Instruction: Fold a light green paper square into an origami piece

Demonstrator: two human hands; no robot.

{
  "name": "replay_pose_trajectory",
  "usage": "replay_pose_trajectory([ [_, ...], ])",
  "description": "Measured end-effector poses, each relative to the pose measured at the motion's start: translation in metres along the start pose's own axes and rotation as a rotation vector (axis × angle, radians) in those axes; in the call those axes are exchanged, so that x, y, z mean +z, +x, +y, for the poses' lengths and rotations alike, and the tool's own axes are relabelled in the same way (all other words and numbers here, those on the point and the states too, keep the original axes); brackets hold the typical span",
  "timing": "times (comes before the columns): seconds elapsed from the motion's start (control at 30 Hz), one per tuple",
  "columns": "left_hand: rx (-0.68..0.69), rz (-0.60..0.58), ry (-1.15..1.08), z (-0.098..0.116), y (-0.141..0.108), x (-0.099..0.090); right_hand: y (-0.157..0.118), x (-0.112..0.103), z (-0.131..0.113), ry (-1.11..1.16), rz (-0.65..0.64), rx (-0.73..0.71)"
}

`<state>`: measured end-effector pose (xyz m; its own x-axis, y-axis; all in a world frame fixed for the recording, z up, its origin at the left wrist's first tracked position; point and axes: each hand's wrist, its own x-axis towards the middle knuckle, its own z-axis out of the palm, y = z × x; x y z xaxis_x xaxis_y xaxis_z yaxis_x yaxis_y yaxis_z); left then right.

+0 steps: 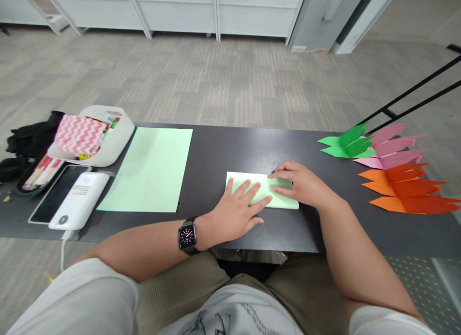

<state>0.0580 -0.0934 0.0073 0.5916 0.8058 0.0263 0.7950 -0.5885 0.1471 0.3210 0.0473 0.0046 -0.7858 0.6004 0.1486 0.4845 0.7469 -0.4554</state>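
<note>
A pale green sheet of paper point(262, 193), folded into a narrow strip, lies on the dark table in front of me. My left hand point(230, 212) rests on its left part, palm down with the fingers spread. On the right part, my right hand point(300, 186) touches the paper with bent fingers and the thumb set apart from them. Some of the strip is hidden under both hands. A black watch point(187, 235) is on my left wrist.
Flat pale green sheets point(149, 169) lie to the left. Beyond them are a white basket point(120, 142), a white power bank point(78, 200) with a cable and a phone point(48, 195). Folded green point(347, 142), pink point(392, 145) and orange paper pieces point(403, 188) stand at the right.
</note>
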Motion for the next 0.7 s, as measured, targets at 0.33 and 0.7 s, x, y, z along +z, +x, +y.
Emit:
replay_pose_trajectory([
  [0.33, -0.005, -0.011, -0.004, 0.0002, 0.0002, 0.0018, -0.0006, 0.0004, -0.0003, -0.007, 0.011, 0.014],
  [0.7, 0.008, -0.008, -0.017, -0.0015, 0.0, 0.0038, 0.0002, -0.0012, -0.0017, -0.009, -0.013, 0.004],
])
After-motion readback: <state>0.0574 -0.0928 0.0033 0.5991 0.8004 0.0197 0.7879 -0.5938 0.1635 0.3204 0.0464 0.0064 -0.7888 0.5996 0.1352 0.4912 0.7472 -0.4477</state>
